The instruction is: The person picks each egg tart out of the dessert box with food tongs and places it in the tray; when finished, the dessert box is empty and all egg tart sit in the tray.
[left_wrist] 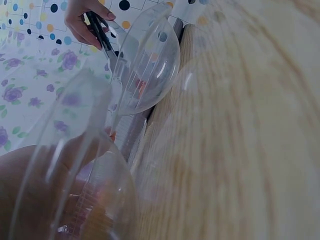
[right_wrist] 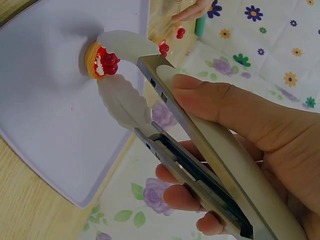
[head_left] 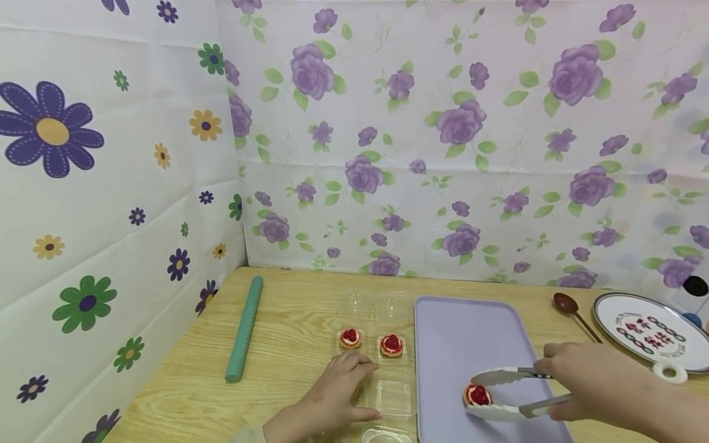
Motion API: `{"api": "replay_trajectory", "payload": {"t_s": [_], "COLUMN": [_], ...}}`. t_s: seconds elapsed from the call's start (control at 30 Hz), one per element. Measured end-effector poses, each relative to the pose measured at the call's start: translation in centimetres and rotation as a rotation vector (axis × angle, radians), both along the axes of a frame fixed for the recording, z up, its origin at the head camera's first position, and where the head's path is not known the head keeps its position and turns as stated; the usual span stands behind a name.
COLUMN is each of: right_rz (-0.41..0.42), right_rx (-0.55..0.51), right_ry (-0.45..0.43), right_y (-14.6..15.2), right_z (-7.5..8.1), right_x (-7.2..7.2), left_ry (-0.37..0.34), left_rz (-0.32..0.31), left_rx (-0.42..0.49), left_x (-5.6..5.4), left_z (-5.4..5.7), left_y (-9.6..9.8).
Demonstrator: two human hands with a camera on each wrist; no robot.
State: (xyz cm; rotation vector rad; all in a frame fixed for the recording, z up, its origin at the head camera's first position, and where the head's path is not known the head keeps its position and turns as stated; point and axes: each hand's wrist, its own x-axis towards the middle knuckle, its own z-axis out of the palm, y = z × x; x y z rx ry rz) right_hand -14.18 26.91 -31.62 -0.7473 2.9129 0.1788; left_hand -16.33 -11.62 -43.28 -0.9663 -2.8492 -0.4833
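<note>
My right hand (head_left: 589, 378) holds kitchen tongs (right_wrist: 200, 135) with pale scalloped tips. Between those tips is a small berry tart (head_left: 478, 395), low over the lilac tray (head_left: 465, 332); whether it is lifted cannot be told. My left hand (head_left: 332, 394) rests over the clear plastic container (head_left: 394, 394), thumb and fingers spread apart. Two more tarts, a left one (head_left: 350, 338) and a right one (head_left: 391, 346), sit in compartments just beyond that hand. In the left wrist view, transparent domed lids (left_wrist: 150, 65) stand before the left hand (left_wrist: 30, 185) and partly blur it.
A green rolling pin (head_left: 244, 332) lies on the wooden table (head_left: 188, 375) at left. Right of the tray are a brown wooden spoon (head_left: 566, 303) and a white round plate (head_left: 648, 329) with printed writing. A flowered sheet (head_left: 388, 135) hangs behind.
</note>
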Motion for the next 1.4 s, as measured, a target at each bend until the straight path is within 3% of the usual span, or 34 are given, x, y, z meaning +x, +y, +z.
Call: {"api": "replay_trajectory", "payload": {"t_s": [0.43,0.57,0.73,0.87,1.03,1.4], "right_rz": [0.002,0.017,0.067,0.09,0.105,0.207], "right_rx": [0.062,0.056,0.014,-0.022,-0.06,-0.125], "right_ry": [0.073,0.113,0.213,0.267,0.261,0.311], "right_y": [0.4,0.5,0.4,-0.2,-1.2,-3.5], "right_z": [0.9,1.5,2.0,2.5,3.0,3.8], "right_x": [1.8,2.1,2.4,2.5,2.3,1.4], "left_ry": [-0.017,-0.027,-0.107,-0.156,-0.181,-0.206], "left_rz": [-0.018,-0.043,-0.086,-0.108,-0.113,-0.119], "left_rx": [0.01,0.019,0.049,0.052,0.038,0.001], "left_x": [0.1,0.0,-0.5,-1.0,-1.6,-2.7], "left_z": [0.2,0.8,2.0,3.0,3.8,4.3], "left_y": [0.0,-0.4,-1.6,-2.7,-4.0,-6.2]}}
